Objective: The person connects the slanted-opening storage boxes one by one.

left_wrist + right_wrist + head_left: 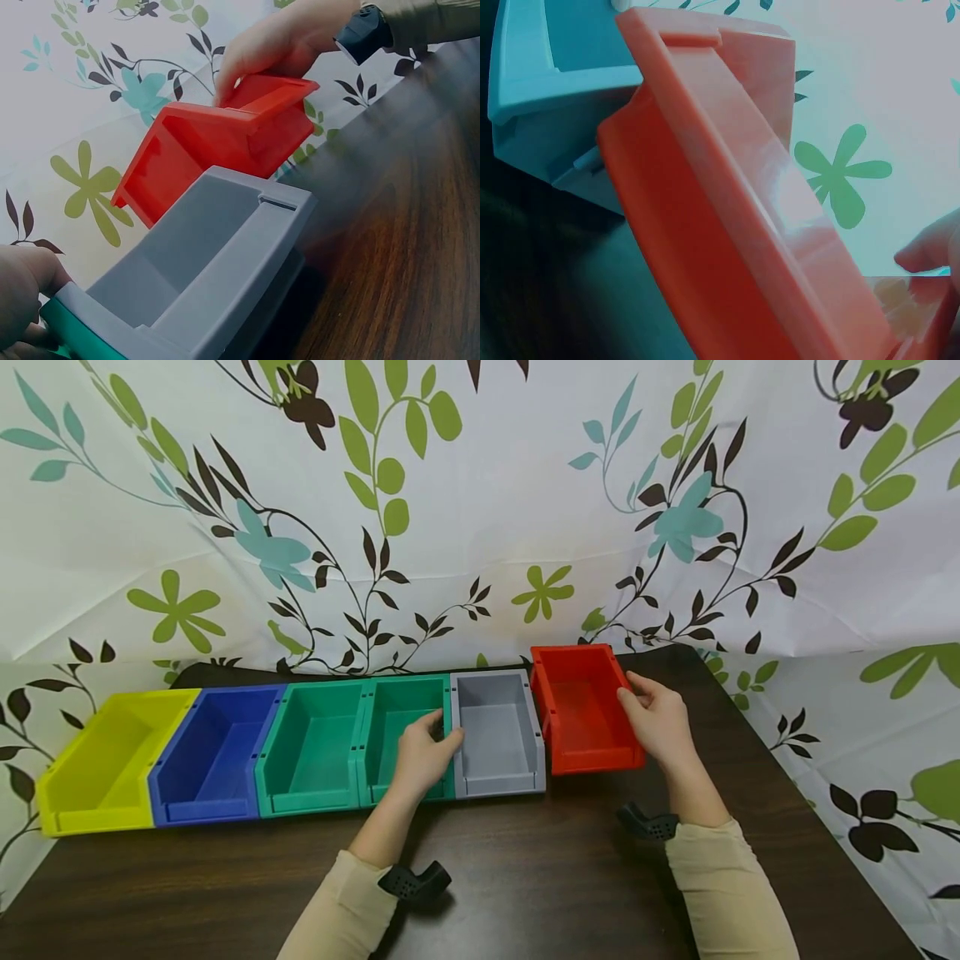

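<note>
In the head view my right hand (660, 718) grips the right wall of a red plastic bin (588, 718), thumb toward the inside. The left wrist view shows this red bin (206, 146) tilted and raised beside the grey bin (225, 262). My left hand (422, 760) holds the wall where a green bin (397, 706) meets the grey bin (492, 739). Its thumb lies at the grey bin's rim; the other fingers are on the green side, partly hidden. In the right wrist view the red bin (727, 195) overlaps the grey one.
Another green bin (318, 739), a blue bin (225, 747) and a yellow bin (120, 756) continue the row leftward. They stand on a dark wooden table (540, 877). A white leaf-patterned cloth (480, 502) hangs behind. Black wrist cameras sit on both forearms.
</note>
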A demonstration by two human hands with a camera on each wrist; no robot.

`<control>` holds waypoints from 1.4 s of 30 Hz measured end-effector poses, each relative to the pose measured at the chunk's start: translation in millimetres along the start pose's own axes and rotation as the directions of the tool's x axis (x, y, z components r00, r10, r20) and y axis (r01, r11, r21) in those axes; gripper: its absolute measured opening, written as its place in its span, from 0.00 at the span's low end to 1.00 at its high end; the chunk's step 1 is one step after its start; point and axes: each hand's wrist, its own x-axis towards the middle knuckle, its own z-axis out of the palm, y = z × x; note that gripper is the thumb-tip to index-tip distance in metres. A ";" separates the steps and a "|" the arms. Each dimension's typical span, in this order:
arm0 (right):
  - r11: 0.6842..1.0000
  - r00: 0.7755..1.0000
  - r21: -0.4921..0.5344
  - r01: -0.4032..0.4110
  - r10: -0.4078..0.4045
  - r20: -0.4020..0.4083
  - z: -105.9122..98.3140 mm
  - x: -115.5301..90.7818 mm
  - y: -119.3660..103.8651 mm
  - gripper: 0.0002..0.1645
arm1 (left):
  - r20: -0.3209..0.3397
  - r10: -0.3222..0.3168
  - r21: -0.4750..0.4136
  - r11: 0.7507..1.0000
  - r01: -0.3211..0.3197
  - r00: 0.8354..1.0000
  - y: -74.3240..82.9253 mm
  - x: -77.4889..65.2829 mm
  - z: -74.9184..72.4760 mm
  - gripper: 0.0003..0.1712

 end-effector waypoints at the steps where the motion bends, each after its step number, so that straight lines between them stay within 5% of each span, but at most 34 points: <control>1: 1.000 1.000 -0.015 0.005 -0.005 0.012 -0.6 -0.8 -1.5 0.33 | 0.000 0.001 0.004 1.000 -0.001 1.000 0.4 0.0 -0.2 0.35; 10: 0.956 0.998 -0.289 0.057 -0.045 0.051 9.8 -6.8 -11.9 0.51 | -0.001 -0.003 0.011 1.000 0.003 1.000 0.7 -0.2 0.2 0.35; 15: 0.870 0.988 -0.470 0.147 -0.153 0.026 24.0 -11.3 -20.5 0.54 | -0.004 -0.003 0.008 1.000 0.003 1.000 -0.4 -0.3 0.8 0.35; 18: 0.799 0.955 -0.534 0.275 -0.293 0.053 30.2 -14.9 -24.7 0.48 | -0.007 -0.001 0.008 1.000 0.001 1.000 -0.6 -0.3 0.8 0.35; 20: 0.766 0.916 -0.516 0.383 -0.390 0.100 33.2 -17.2 -26.1 0.41 | -0.011 0.000 0.010 1.000 0.000 1.000 -0.5 -0.2 0.6 0.35; 24: 0.776 0.848 -0.343 0.530 -0.489 0.204 37.4 -22.3 -27.5 0.31 | -0.012 0.000 0.013 1.000 0.000 1.000 -0.8 0.2 0.7 0.35; 28: 0.780 0.807 -0.222 0.585 -0.533 0.255 41.6 -26.3 -27.3 0.30 | -0.011 -0.006 0.004 1.000 0.006 1.000 -1.0 0.4 0.9 0.35; 32: 0.758 0.789 -0.229 0.612 -0.563 0.246 43.8 -28.1 -26.3 0.30 | -0.010 -0.008 -0.004 1.000 0.008 1.000 -0.6 0.5 1.4 0.35; 42: 0.730 0.786 -0.293 0.617 -0.554 0.273 46.5 -28.3 -26.8 0.29 | -0.001 -0.005 0.001 1.000 0.005 1.000 0.3 0.6 0.2 0.35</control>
